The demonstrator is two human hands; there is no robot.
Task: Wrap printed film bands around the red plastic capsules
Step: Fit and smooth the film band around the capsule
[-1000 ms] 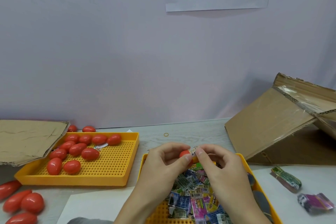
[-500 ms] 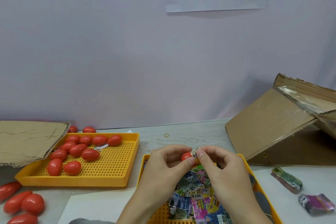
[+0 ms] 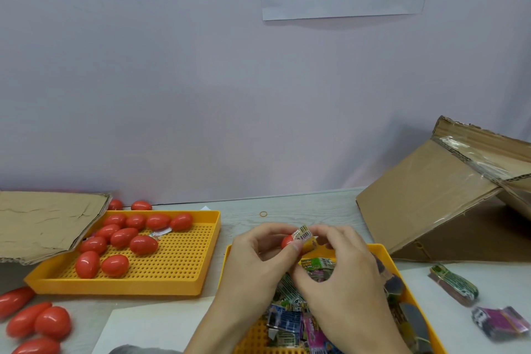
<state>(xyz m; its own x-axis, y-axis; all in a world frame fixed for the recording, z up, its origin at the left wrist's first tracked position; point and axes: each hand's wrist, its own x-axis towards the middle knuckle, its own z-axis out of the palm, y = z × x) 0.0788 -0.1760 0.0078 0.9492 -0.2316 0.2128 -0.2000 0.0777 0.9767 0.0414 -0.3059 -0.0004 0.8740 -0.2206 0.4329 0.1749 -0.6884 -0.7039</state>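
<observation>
A: Step in hand? Quick.

B: Banding one capsule. The left hand (image 3: pixel 260 256) pinches a red capsule (image 3: pixel 287 241) between thumb and fingers, held up over the far edge of the near yellow tray (image 3: pixel 382 250). The right hand (image 3: pixel 342 270) has its fingertips curled onto a printed film band (image 3: pixel 304 234) that sits on the capsule's right end — partway on, I'd judge, since red still shows on the left.

A: Both hands closed on something, then?

B: Yes, both pinching; neither is spread.

A: Where's the stock?

B: Loose printed bands (image 3: pixel 290 322) are heaped in the near tray under the wrists. Bare capsules (image 3: pixel 123 238) lie in the far-left perforated tray (image 3: pixel 172 267), more on the table at left (image 3: pixel 37 322). Two bundled band stacks (image 3: pixel 454 284) lie at right, beside a tipped cardboard box (image 3: pixel 431 204).

A: Next move?

B: Probably seat the band squarely round the capsule's middle — the left hand needs to hold it steady against rolling while the right works the film along. The film looks thin, so it could crease or skew.

A: Progress?

B: Can't tell how many are finished.
</observation>
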